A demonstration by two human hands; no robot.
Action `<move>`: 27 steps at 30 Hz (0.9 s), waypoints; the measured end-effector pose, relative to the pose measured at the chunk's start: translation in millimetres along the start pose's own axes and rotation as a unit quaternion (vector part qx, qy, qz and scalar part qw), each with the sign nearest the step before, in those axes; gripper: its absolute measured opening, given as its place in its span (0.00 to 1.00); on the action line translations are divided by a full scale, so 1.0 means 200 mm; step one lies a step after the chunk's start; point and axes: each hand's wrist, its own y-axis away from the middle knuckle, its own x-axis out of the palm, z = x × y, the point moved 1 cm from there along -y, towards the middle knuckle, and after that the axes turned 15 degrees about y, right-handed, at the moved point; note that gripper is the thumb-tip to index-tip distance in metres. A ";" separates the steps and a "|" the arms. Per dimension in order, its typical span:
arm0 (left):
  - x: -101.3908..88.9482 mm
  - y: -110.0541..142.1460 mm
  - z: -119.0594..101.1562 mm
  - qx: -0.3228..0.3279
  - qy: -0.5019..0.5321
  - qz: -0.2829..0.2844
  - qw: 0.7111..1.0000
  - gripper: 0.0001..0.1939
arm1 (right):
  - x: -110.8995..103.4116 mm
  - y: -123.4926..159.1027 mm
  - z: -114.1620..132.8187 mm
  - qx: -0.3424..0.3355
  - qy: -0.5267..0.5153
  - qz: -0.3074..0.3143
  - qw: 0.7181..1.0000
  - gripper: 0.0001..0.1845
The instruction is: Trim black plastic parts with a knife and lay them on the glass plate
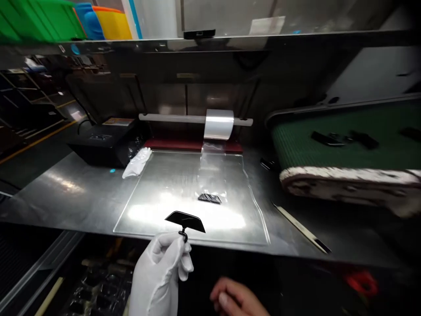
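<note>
A glossy black trapezoidal part (186, 220) is held up near the front edge of the metal surface (88, 193), its broad face raised on a short stem. The grip of the left hand (161, 267), in a white glove, pinches that stem between thumb and fingers. The bare right hand (240, 298) is low, just beside it, with fingers curled; whether it holds anything I cannot tell. Beyond the part, a clear sheet (164, 186) lies on the surface, and on it sits a small dark piece (209, 199) at the near end of a transparent film strip (212, 169). The strip runs from a film roll (219, 124) on a white rod (174, 118). Left of the sheet are a loose white glove (137, 163) and a black box (105, 145). To the right lies a slim pale-handled tool (297, 225), near a green conveyor belt (296, 153) carrying dark parts (363, 139). Above left, a green bin (39, 19) stands on a shelf (164, 45).
</note>
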 end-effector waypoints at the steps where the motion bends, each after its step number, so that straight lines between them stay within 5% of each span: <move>1: -0.01 0.06 0.02 0.003 -0.002 0.012 1.000 0.16 | 0.02 0.05 0.08 -0.036 -0.077 -0.022 0.996 0.23; 3: -0.03 0.18 0.07 0.000 0.005 0.027 1.000 0.16 | 0.06 0.12 0.26 -0.094 -0.203 -0.105 0.969 0.25; 7: -0.06 0.34 0.13 -0.007 0.045 0.016 0.999 0.16 | 0.19 0.18 0.48 -0.154 -0.307 -0.131 0.930 0.19; 14: -0.11 0.42 0.26 0.023 0.026 -0.010 0.999 0.17 | 0.30 0.20 0.44 -0.115 -0.372 -0.172 0.905 0.16; 17: -0.10 0.37 0.28 -0.008 -0.009 0.004 1.000 0.16 | 0.22 0.17 0.42 -0.145 -0.259 -0.223 0.928 0.10; 19: -0.09 0.34 0.27 -0.059 0.012 0.025 0.998 0.20 | 0.12 0.14 0.42 -0.236 -0.101 -0.304 0.917 0.04; 21: -0.09 0.30 0.23 -0.105 0.065 0.041 0.992 0.28 | 0.01 0.11 0.43 -0.358 0.062 -0.352 0.863 0.07; 23: -0.11 0.26 0.19 -0.145 0.103 0.072 0.981 0.34 | -0.10 0.07 0.46 -0.448 0.189 -0.335 0.807 0.10; 27: -0.18 0.11 0.12 -0.230 0.095 0.130 0.960 0.36 | -0.26 0.01 0.54 -0.518 0.347 -0.258 0.738 0.12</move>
